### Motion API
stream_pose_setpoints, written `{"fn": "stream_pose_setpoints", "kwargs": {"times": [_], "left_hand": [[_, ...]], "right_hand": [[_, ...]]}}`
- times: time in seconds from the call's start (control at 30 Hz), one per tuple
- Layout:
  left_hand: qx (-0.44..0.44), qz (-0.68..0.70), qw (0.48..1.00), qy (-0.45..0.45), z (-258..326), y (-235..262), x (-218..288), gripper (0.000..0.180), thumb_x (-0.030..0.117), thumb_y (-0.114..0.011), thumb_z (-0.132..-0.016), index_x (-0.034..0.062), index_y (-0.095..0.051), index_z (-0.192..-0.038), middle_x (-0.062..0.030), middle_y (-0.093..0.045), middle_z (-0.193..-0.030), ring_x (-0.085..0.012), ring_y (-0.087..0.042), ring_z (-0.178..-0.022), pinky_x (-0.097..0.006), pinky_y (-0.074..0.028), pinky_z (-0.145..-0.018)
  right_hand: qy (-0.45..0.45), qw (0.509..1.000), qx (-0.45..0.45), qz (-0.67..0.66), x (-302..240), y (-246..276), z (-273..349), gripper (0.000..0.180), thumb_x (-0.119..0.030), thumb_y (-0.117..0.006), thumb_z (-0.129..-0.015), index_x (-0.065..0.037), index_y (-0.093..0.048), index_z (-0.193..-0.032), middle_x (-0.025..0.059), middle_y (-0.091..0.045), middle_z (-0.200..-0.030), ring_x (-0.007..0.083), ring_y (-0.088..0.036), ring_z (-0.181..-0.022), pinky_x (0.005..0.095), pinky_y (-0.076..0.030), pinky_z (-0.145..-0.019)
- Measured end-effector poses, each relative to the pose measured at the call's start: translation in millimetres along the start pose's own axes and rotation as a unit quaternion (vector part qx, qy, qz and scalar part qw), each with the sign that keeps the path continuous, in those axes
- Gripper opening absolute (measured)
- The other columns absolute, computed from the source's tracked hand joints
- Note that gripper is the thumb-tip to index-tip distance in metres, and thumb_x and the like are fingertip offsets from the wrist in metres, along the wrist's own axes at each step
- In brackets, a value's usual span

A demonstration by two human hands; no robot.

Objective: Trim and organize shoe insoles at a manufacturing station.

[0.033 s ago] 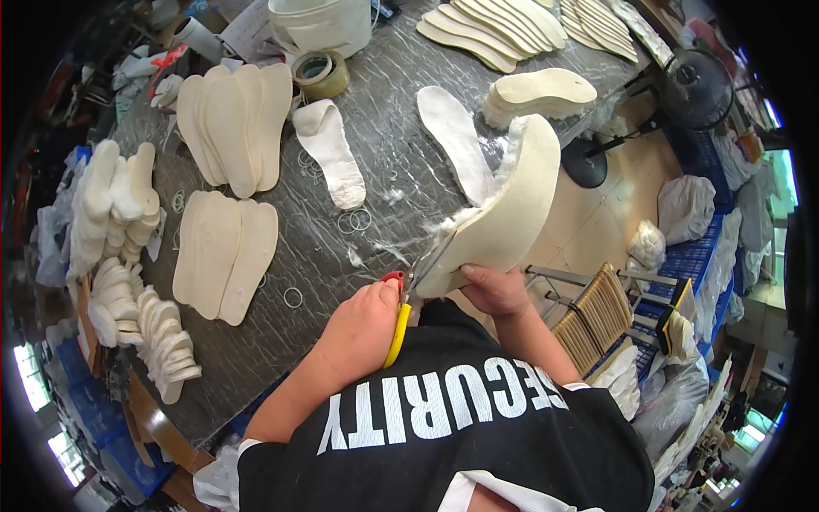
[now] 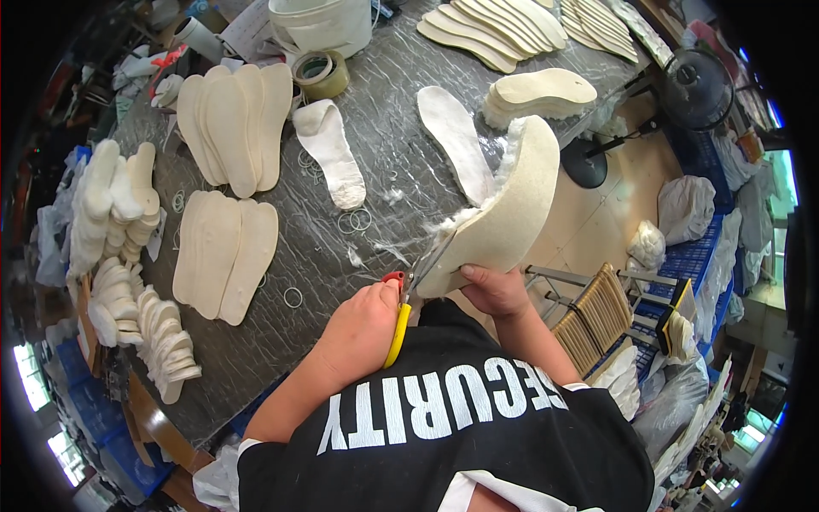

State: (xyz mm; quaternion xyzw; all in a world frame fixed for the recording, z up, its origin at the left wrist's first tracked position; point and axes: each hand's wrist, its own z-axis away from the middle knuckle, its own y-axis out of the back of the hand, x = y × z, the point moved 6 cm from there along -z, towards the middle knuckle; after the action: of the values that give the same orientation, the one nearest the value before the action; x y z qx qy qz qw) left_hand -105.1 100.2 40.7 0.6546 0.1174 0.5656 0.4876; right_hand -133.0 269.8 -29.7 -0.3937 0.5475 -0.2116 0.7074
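My left hand (image 2: 363, 322) is closed round the yellow and red handles of a pair of scissors (image 2: 398, 334). Their blades lie against the fluffy edge of a cream, fleece-backed insole (image 2: 503, 218), near its lower end. That insole is in the grip of my right hand (image 2: 497, 292), thumb on the smooth face and fingers mostly hidden behind. Just beyond it rests a single white insole (image 2: 452, 136), partly covered by the held one. A fleecy insole with a folded-over top (image 2: 328, 154) lies farther left, near some thin rings (image 2: 354, 221) and scraps of fluff (image 2: 355, 257).
Insoles are fanned out at left (image 2: 243, 128), with another group (image 2: 223, 256) below. Fleecy stacks (image 2: 115, 200) line the left table edge. A white bucket (image 2: 320, 30) and tape rolls (image 2: 322, 75) stand at the back. At right are a black fan (image 2: 695, 90) and a slatted stool (image 2: 589, 320).
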Motion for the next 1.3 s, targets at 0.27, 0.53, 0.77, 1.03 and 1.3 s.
{"fn": "stream_pose_setpoints", "kwargs": {"times": [0.27, 0.53, 0.77, 1.03, 1.3], "left_hand": [[-0.032, -0.007, 0.999, 0.010, 1, -4, -1, 0.028, 0.012, -0.060, -0.084, -0.0083, -0.050, -0.102, -0.0218, -0.059, -0.082, -0.0371, -0.060, -0.078, -0.042, -0.049, -0.069], [-0.043, 0.015, 0.999, 0.004, 1, -9, -4, 0.026, 0.011, -0.061, -0.084, -0.0079, -0.051, -0.100, -0.0211, -0.060, -0.081, -0.0372, -0.060, -0.075, -0.042, -0.049, -0.068], [-0.036, 0.038, 0.999, 0.002, -1, -7, -2, 0.032, 0.013, -0.061, -0.085, -0.0100, -0.051, -0.104, -0.0221, -0.059, -0.085, -0.0374, -0.060, -0.079, -0.042, -0.049, -0.072], [-0.055, 0.065, 0.996, 0.004, -1, -10, -4, 0.023, 0.012, -0.060, -0.084, -0.0071, -0.052, -0.094, -0.0225, -0.060, -0.079, -0.0381, -0.061, -0.073, -0.043, -0.049, -0.065], [-0.037, 0.086, 0.996, -0.006, -3, -10, -5, 0.023, 0.011, -0.061, -0.084, -0.0060, -0.051, -0.096, -0.0216, -0.059, -0.080, -0.0388, -0.060, -0.076, -0.043, -0.049, -0.068]], "right_hand": [[-0.004, 1.000, -0.001, 0.008, -5, -8, 2, 0.055, 0.008, -0.057, -0.082, -0.005, -0.041, -0.132, 0.0123, -0.053, -0.127, 0.0279, -0.050, -0.119, 0.0441, -0.039, -0.101], [-0.007, 1.000, 0.003, 0.012, -5, -5, 4, 0.054, 0.005, -0.062, -0.082, -0.004, -0.042, -0.132, 0.0122, -0.053, -0.126, 0.0262, -0.050, -0.118, 0.0410, -0.041, -0.099], [-0.046, 0.998, 0.014, 0.033, -3, 1, 7, 0.056, 0.009, -0.060, -0.080, -0.005, -0.043, -0.131, 0.0121, -0.053, -0.126, 0.0276, -0.051, -0.118, 0.0432, -0.041, -0.100], [-0.034, 0.999, 0.018, 0.002, -4, -3, 4, 0.052, 0.006, -0.061, -0.081, -0.002, -0.044, -0.129, 0.0126, -0.054, -0.124, 0.0266, -0.052, -0.116, 0.0408, -0.043, -0.098], [-0.039, 0.999, 0.025, -0.005, -4, -1, 3, 0.053, 0.007, -0.062, -0.080, -0.002, -0.045, -0.129, 0.0127, -0.055, -0.123, 0.0268, -0.052, -0.116, 0.0416, -0.042, -0.099]]}}
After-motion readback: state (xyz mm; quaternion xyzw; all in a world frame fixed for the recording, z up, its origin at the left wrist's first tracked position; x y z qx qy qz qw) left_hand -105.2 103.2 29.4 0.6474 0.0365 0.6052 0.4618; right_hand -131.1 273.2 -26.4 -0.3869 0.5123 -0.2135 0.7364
